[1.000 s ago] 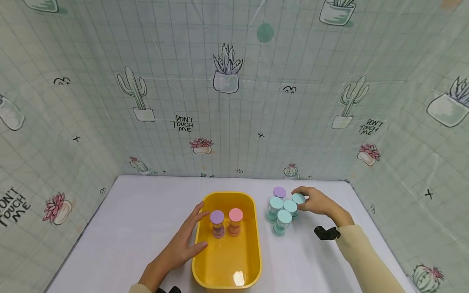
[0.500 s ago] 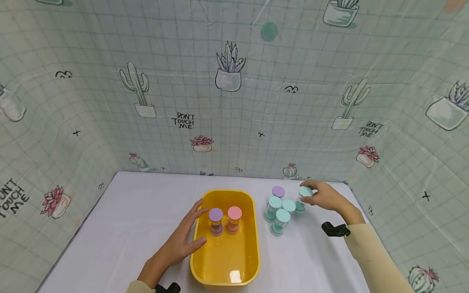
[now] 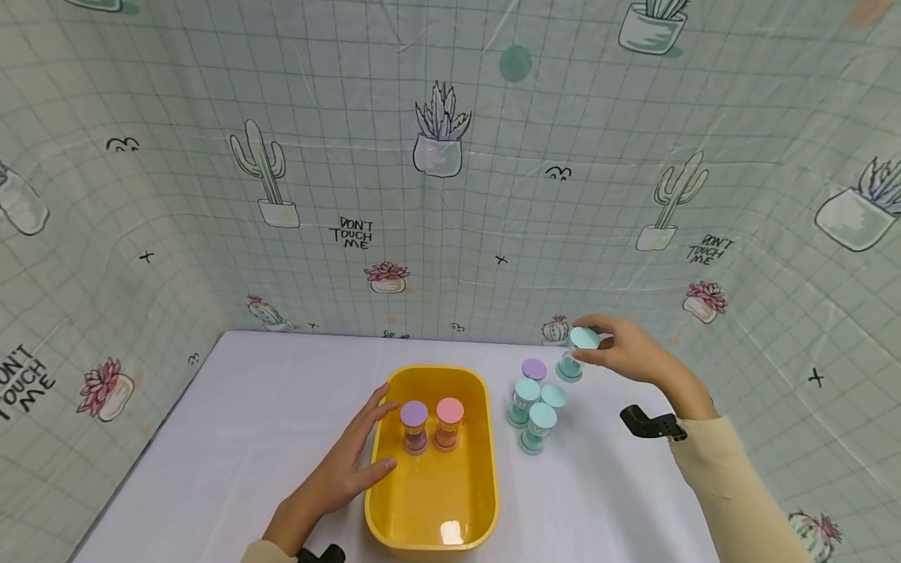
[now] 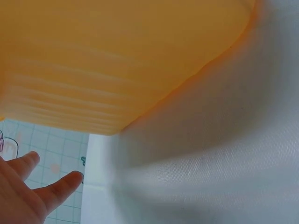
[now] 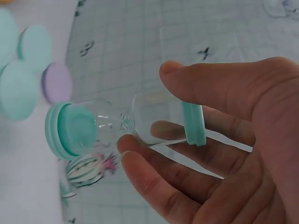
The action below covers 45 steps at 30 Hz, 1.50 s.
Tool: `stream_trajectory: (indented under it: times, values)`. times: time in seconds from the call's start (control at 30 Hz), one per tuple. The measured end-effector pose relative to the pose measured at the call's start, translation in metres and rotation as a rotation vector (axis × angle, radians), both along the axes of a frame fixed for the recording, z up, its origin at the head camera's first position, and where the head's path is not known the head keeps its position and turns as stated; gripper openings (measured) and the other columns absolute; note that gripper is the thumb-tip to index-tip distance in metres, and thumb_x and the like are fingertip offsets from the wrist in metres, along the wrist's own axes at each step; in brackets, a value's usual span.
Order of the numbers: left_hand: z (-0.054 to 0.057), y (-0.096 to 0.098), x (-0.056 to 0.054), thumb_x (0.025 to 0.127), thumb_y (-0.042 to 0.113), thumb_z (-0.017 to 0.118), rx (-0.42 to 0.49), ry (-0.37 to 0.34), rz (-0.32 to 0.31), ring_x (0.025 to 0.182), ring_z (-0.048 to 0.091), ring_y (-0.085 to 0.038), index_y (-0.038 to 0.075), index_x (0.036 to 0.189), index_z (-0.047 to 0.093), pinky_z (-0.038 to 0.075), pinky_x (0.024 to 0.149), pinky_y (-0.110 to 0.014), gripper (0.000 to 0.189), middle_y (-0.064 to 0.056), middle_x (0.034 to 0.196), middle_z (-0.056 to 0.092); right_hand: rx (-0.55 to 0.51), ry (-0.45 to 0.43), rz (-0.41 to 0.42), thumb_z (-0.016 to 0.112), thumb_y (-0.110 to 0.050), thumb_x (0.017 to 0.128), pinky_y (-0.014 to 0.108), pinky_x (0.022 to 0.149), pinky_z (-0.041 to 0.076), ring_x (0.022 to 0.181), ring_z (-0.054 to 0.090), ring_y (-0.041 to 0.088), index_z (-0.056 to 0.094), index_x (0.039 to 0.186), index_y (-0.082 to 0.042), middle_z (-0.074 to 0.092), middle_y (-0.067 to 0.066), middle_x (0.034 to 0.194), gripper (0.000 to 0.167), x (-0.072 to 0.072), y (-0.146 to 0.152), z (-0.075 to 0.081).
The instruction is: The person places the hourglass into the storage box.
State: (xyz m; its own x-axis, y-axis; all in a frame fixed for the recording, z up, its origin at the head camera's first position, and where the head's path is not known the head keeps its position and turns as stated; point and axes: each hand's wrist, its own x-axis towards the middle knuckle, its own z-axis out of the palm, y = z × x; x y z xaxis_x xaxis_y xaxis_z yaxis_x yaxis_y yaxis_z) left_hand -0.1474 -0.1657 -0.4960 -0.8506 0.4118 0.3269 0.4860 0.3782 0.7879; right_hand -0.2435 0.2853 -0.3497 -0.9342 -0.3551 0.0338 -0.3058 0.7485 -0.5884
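Observation:
My right hand point(image 3: 626, 349) grips a teal hourglass point(image 5: 79, 130) by its upper end, thumb on one side and fingers curled on the other. Clear glass shows between its two teal caps, with teal sand in the lower bulb. In the head view it is lifted behind the other hourglasses. My left hand point(image 3: 345, 461) lies at the left rim of a yellow bin point(image 3: 436, 508), fingers spread and relaxed. Inside the bin stand a purple hourglass point(image 3: 414, 426) and a pink hourglass point(image 3: 449, 424). The left wrist view shows mostly the bin's outer wall point(image 4: 93, 60).
Right of the bin, three teal hourglasses, the nearest one point(image 3: 538, 426) included, stand close together on the white table point(image 3: 232, 446). A purple-capped hourglass point(image 3: 533, 369) is just behind them. A cloth backdrop point(image 3: 317, 102) with cactus drawings encloses the table.
My right hand has pulled the teal hourglass away from the group, first to the right, then up and back. The left hand stays at the bin's rim.

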Motion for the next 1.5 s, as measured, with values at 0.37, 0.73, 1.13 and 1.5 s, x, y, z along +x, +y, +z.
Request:
stream_trajectory:
  times: [0.37,0.73,1.13,1.5]
  values:
    - [0.004,-0.001,-0.004,0.094,0.033,0.065,-0.007,-0.02,-0.005,0.156,0.02,-0.043,0.021,0.154,0.041,0.024,0.115,-0.078,0.067,-0.003,0.174,0.016,-0.009,0.03,0.088,0.076,-0.03,0.094,0.043,0.084,0.061,0.102,0.074,0.026,0.06,0.139,-0.007,0.07,0.013,0.127,0.054,0.016,-0.055,0.043]
    - [0.004,-0.002,-0.004,0.093,0.034,0.065,-0.008,-0.019,-0.008,0.157,0.019,-0.043,0.021,0.158,0.037,0.022,0.114,-0.079,0.071,-0.007,0.174,0.015,-0.018,0.009,0.294,0.078,-0.028,0.092,0.034,0.085,0.063,0.097,0.075,0.018,0.063,0.137,-0.015,0.07,0.003,0.129,0.049,0.032,-0.114,0.051]
    - [0.007,-0.003,-0.004,0.092,0.036,0.067,-0.04,-0.018,0.01,0.158,0.007,-0.047,0.023,0.153,0.042,0.012,0.113,-0.084,0.067,-0.004,0.175,0.012,-0.057,-0.142,0.559,0.077,-0.017,0.093,0.024,0.089,0.059,0.095,0.068,0.008,0.066,0.13,-0.008,0.071,0.002,0.118,0.04,0.038,-0.169,0.022]
    - [0.007,-0.002,-0.002,0.093,0.03,0.067,-0.034,-0.031,-0.011,0.156,0.02,-0.043,0.022,0.154,0.042,0.023,0.114,-0.08,0.067,-0.003,0.174,0.017,0.143,-0.198,0.65,0.084,-0.013,0.086,0.016,0.085,0.054,0.092,0.064,0.006,0.07,0.121,-0.011,0.072,-0.001,0.118,0.038,0.036,-0.21,-0.028]
